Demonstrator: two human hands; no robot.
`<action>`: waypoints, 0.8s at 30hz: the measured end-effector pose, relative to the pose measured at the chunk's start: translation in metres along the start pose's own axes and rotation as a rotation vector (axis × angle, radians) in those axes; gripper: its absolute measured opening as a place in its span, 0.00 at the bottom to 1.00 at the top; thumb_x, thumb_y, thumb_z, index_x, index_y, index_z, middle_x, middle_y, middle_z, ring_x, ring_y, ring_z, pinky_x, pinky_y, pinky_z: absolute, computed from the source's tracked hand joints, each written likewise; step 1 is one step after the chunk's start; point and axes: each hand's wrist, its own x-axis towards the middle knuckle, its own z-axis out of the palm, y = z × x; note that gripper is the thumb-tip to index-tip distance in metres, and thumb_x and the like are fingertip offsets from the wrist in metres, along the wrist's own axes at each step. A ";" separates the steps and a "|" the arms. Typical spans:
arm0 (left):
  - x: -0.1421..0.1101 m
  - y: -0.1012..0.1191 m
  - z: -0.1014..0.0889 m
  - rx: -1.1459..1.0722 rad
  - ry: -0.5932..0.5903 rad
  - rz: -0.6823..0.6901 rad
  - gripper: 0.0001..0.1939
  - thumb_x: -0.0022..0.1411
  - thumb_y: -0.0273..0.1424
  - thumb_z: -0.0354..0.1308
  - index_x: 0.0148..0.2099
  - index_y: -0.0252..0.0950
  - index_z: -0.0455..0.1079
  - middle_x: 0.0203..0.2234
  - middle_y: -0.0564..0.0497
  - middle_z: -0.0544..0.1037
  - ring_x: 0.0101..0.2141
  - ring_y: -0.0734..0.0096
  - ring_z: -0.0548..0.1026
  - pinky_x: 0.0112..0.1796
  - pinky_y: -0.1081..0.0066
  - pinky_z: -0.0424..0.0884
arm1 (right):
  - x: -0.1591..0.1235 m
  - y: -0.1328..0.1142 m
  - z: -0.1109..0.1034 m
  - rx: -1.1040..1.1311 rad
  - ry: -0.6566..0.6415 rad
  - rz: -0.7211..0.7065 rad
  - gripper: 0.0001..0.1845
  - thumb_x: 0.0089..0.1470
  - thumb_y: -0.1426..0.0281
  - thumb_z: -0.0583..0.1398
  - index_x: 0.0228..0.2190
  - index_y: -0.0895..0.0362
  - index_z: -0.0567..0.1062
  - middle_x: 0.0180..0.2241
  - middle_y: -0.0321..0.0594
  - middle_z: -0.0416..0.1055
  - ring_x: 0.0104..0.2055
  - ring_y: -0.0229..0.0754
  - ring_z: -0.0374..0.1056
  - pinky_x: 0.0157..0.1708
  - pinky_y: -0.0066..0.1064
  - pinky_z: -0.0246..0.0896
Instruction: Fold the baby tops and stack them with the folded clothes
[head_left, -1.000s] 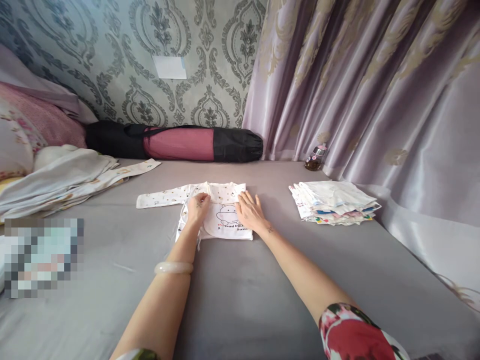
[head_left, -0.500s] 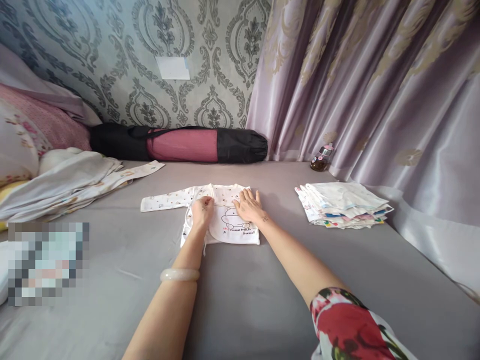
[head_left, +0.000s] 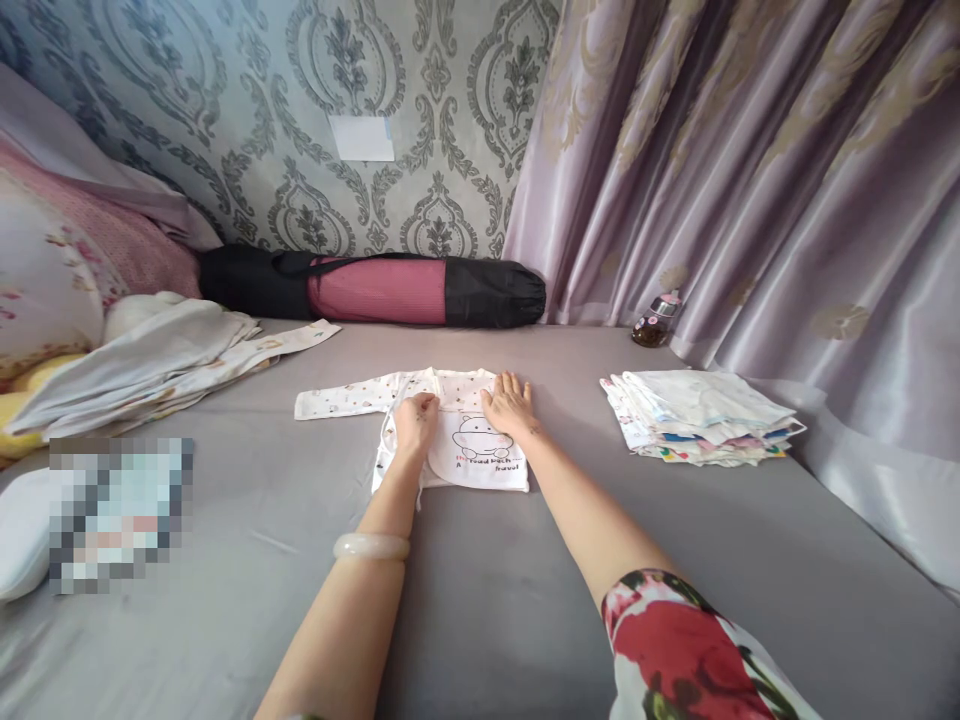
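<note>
A small white baby shirt (head_left: pixel 480 475) lies front up on the grey sheet, with a cartoon animal and lettering printed on its front. Its dotted sleeve (head_left: pixel 341 398) stretches out to the left; no sleeve shows spread on the right side. My left hand (head_left: pixel 418 422) is closed, its thumb and fingers pinched together on the shirt's front near the neckline. What lies between those fingertips is mostly hidden. Flat on the upper right edge of the shirt rests my right hand (head_left: pixel 510 402), fingers extended. A thin tie (head_left: pixel 420 497) hangs below the hem.
Folded clothes (head_left: pixel 701 415) form a stack at right, with a small bottle (head_left: pixel 655 320) behind it. A long black and maroon bag (head_left: pixel 375 290) lies along the wall. Loose clothes (head_left: pixel 172 370) are heaped at left, near a pixelated object (head_left: pixel 124 515) and a white object (head_left: pixel 34 525).
The whole view has shifted slightly. My right hand has slid a little toward the shirt's upper right edge, uncovering more of the cartoon. My left hand stays pinched at the same place.
</note>
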 end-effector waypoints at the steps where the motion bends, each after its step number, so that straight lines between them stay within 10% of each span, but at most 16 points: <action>1: 0.000 0.000 0.000 0.003 -0.007 0.008 0.16 0.60 0.33 0.52 0.44 0.33 0.77 0.35 0.45 0.81 0.40 0.60 0.77 0.45 0.67 0.69 | 0.000 0.000 -0.001 -0.002 -0.012 0.003 0.38 0.66 0.57 0.36 0.67 0.70 0.46 0.70 0.51 0.36 0.72 0.50 0.29 0.67 0.49 0.23; 12: 0.000 -0.004 -0.006 -0.107 -0.015 -0.026 0.21 0.61 0.26 0.47 0.54 0.31 0.71 0.38 0.42 0.80 0.43 0.60 0.77 0.48 0.62 0.70 | -0.024 -0.036 -0.007 0.030 -0.037 -0.254 0.33 0.67 0.55 0.36 0.68 0.52 0.49 0.71 0.47 0.35 0.72 0.52 0.30 0.66 0.53 0.25; 24: -0.001 -0.002 -0.008 -0.149 -0.018 0.003 0.21 0.56 0.21 0.48 0.49 0.34 0.75 0.43 0.44 0.80 0.48 0.62 0.76 0.51 0.64 0.68 | -0.022 -0.059 0.009 0.017 -0.049 -0.151 0.32 0.65 0.50 0.36 0.67 0.42 0.48 0.71 0.44 0.36 0.71 0.62 0.29 0.61 0.67 0.22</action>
